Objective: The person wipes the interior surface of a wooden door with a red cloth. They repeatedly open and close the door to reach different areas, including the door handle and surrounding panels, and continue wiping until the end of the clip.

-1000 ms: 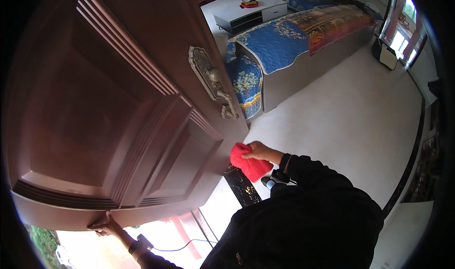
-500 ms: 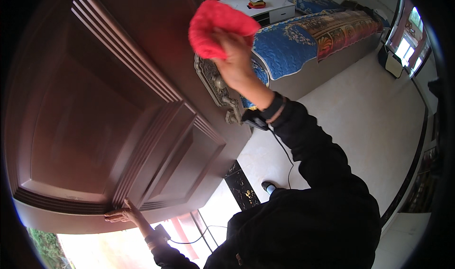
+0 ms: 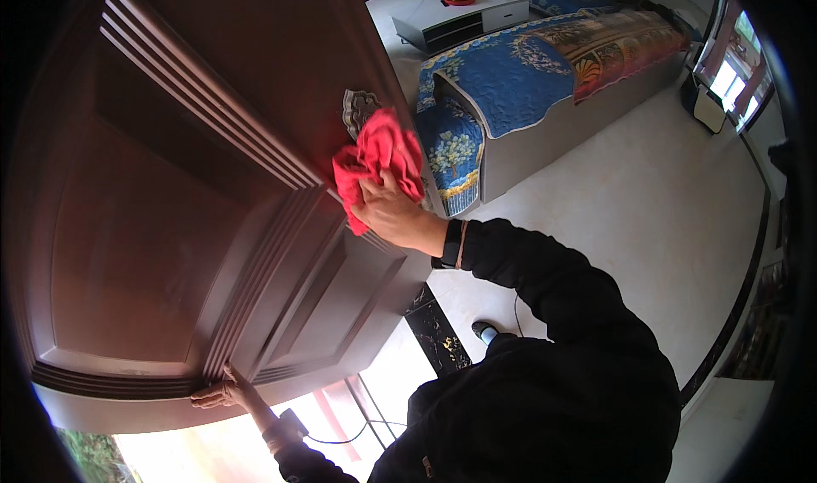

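A red cloth [image 3: 380,153] is bunched in my right hand [image 3: 393,213], which lies over the door's handle area. Above the cloth the top of an ornate metal handle plate [image 3: 358,108] shows; the cloth hides the rest of it. The large brown panelled door [image 3: 145,253] fills the left side of the view. Low down on it, my left hand [image 3: 223,392] rests flat against the door's edge, fingers stretched out and holding nothing.
Beyond the door stands a sofa with a blue patterned cover [image 3: 519,87]. A white low table [image 3: 477,15] is behind it. Pale floor [image 3: 613,194] stretches to the right, and a black threshold strip [image 3: 438,338] lies near my foot.
My right hand has come down with the red cloth from the door's upper edge onto the handle plate. My left hand stays at the door's edge.
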`<act>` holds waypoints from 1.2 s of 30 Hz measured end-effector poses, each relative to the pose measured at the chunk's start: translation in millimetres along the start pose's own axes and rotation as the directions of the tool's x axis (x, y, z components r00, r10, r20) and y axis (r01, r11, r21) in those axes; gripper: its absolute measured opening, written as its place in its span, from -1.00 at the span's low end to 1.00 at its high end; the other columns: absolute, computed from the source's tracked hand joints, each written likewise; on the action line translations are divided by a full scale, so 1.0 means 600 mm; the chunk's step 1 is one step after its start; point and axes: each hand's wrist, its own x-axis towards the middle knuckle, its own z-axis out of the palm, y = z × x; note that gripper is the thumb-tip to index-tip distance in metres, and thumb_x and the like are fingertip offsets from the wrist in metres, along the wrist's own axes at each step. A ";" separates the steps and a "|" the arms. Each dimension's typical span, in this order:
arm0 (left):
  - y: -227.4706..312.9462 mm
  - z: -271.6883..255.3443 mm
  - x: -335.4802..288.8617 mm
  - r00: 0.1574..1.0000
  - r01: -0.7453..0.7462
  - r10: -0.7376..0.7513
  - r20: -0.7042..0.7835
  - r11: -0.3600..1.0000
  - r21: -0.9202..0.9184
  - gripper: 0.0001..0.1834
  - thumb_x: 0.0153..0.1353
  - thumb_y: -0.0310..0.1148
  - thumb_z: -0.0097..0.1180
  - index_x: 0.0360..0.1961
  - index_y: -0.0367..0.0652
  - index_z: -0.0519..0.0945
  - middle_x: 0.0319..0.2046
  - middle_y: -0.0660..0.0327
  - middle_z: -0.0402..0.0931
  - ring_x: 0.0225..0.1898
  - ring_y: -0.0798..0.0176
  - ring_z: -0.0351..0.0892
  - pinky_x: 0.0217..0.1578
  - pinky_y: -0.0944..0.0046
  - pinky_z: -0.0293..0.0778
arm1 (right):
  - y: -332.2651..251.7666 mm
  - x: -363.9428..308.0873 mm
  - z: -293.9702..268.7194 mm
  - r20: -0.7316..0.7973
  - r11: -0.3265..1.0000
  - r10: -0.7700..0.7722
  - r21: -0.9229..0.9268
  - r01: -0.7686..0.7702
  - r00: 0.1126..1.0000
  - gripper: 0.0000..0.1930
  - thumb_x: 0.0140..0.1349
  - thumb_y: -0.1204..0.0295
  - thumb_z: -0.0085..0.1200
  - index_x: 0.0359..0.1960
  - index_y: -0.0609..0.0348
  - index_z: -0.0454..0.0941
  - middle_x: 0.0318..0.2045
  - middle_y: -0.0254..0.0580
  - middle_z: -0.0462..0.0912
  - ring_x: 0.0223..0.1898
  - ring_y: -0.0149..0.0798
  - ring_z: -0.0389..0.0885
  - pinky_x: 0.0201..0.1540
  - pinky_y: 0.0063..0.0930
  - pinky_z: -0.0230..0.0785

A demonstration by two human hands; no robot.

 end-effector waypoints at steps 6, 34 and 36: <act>0.000 -0.011 0.004 0.997 0.056 -0.057 0.047 0.998 0.019 0.19 0.09 0.54 -0.29 0.47 -0.11 -0.30 0.44 -0.19 -0.36 0.46 -0.28 -0.31 0.25 -0.40 0.04 | -0.056 -0.153 0.078 0.705 0.922 -0.225 0.376 -0.087 0.672 -0.67 0.07 0.29 0.13 -0.16 0.21 0.63 -0.21 -0.02 0.65 -0.02 0.05 0.55 0.01 0.09 0.35; 0.811 -0.121 -0.068 0.584 -0.600 0.781 0.219 0.598 -0.532 0.05 -0.02 -0.27 0.31 0.42 -0.33 -0.03 0.02 0.02 0.35 -0.04 -0.01 0.35 -0.05 0.07 0.29 | 0.107 -0.595 -0.062 0.923 0.434 0.193 0.224 -0.873 0.333 -0.64 0.14 0.21 0.18 -0.12 0.20 0.60 -0.21 0.06 0.67 -0.14 0.06 0.63 -0.06 -0.18 0.44; 0.822 -0.112 -0.064 0.593 -0.613 0.753 0.283 0.651 -0.448 0.13 -0.07 -0.12 0.37 0.42 -0.34 -0.02 -0.01 0.11 0.34 -0.06 0.07 0.36 -0.12 0.13 0.28 | 0.111 -0.591 -0.072 0.912 0.348 0.243 0.237 -0.907 0.331 -0.65 0.13 0.21 0.18 -0.14 0.18 0.61 -0.22 0.06 0.67 -0.16 0.07 0.63 -0.06 -0.18 0.44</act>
